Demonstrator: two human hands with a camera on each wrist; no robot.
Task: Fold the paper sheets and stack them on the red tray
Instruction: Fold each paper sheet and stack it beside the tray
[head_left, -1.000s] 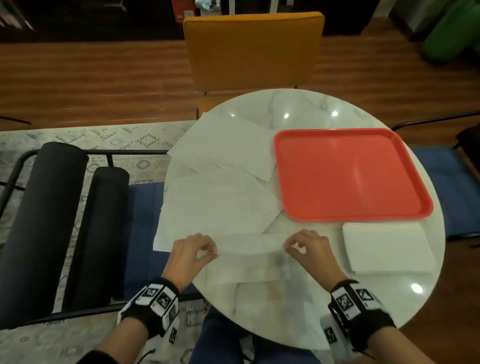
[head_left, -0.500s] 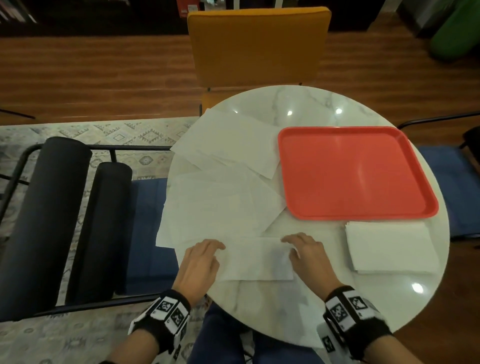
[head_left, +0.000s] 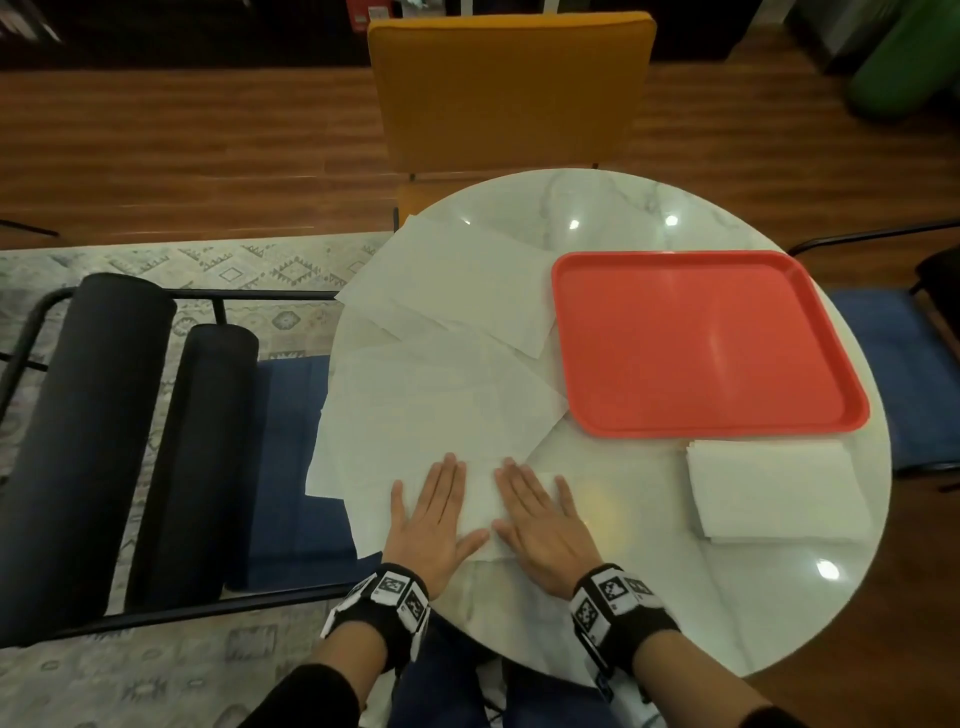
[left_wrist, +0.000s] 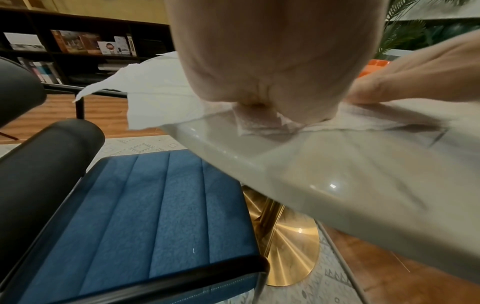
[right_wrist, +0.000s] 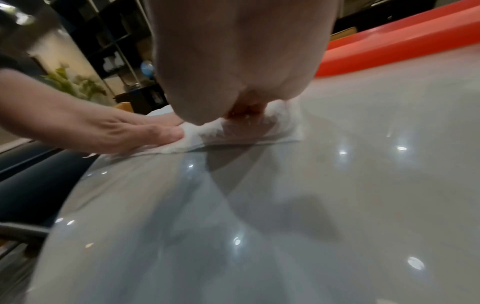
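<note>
A folded white paper sheet (head_left: 480, 506) lies near the front edge of the round marble table (head_left: 613, 202). My left hand (head_left: 434, 512) and right hand (head_left: 535, 512) lie flat on it side by side, fingers straight, pressing it down. In the right wrist view the sheet (right_wrist: 283, 128) shows under my right palm, with the left hand (right_wrist: 124, 131) beside it. Several unfolded white sheets (head_left: 431, 405) overlap on the table's left half. The red tray (head_left: 701, 343) sits at the right and holds nothing. A stack of folded sheets (head_left: 774, 491) lies just in front of the tray.
An orange chair (head_left: 511, 88) stands behind the table. A blue-cushioned chair (left_wrist: 155, 205) with black bolsters is at the left, where some sheets overhang the table edge. Another blue seat (head_left: 893, 358) is at the right. The table's gold pedestal (left_wrist: 283, 242) is below.
Both hands went from pinching the sheet's upper edge to lying flat on the folded sheet. They have slid closer together, and the fold is now pressed down.
</note>
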